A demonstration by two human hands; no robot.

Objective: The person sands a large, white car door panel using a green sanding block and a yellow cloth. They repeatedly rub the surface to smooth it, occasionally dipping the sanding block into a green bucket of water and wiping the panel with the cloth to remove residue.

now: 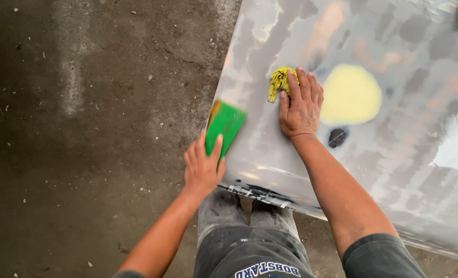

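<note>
Left grip: the left hand [202,167] pinches a green sanding block [225,126] between thumb and fingers, its face against the panel's left edge.
Right grip: the right hand [301,105] lies flat, fingers together, pressing a crumpled yellow rag [280,81] onto the metal.
Panel: a big grey body panel [393,170], dull and patchy, tilted over the person's knees.
Done so far: most of the surface looks rubbed down; a pale yellow filler patch [350,94] sits just right of the hand, a dark spot [337,137] below it.
Left: I'd judge the edge and filler unfinished.
Floor: dusty concrete floor [84,128].
</note>
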